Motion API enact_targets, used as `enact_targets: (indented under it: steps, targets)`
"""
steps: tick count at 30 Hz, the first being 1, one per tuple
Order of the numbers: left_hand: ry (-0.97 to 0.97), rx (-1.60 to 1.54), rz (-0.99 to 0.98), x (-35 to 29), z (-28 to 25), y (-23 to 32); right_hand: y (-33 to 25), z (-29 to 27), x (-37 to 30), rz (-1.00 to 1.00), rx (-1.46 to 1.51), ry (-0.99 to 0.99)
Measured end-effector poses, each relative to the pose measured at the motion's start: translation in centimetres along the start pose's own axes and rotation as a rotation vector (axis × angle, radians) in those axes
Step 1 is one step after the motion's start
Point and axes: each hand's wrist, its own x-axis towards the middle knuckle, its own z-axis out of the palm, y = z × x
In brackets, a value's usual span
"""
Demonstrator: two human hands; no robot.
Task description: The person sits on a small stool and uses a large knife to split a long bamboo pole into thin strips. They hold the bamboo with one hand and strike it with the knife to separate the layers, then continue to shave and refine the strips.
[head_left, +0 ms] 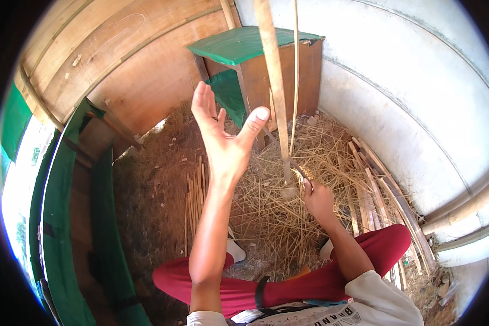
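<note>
The bare left hand (223, 133) is raised and open, its fingers (202, 102) pointing up and its outstretched thumb (254, 123) spread wide to their right. The bare left forearm (209, 239) rises steeply below it. Lower and to its right, the bare right hand (319, 202) is curled into a fist, the bare right forearm (353, 250) slanting down rightward from it.

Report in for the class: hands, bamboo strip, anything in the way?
Left hand raised, open, empty. Right hand gripping long knife. Wide bamboo strip roughly upright, knife crossing behind it. Loose shavings heaped below.

Bright daylight, left opening (19, 187) glaring; white wall (375, 70) washed pale; floor (149, 204) dim, perhaps soft; edges bent.
</note>
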Motion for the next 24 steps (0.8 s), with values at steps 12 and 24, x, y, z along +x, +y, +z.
enact_targets:
  steps: [12, 24]
  targets:
    - [-0.198, 0.109, -0.176, -1.3, 1.5, -3.1, 5.6, 5.8, -1.6, 0.146, -0.029, -0.211]
    - [-0.081, -0.108, 0.022, -2.3, -2.4, 2.1, 3.0, 3.0, -0.6, 0.071, -0.035, -0.015]
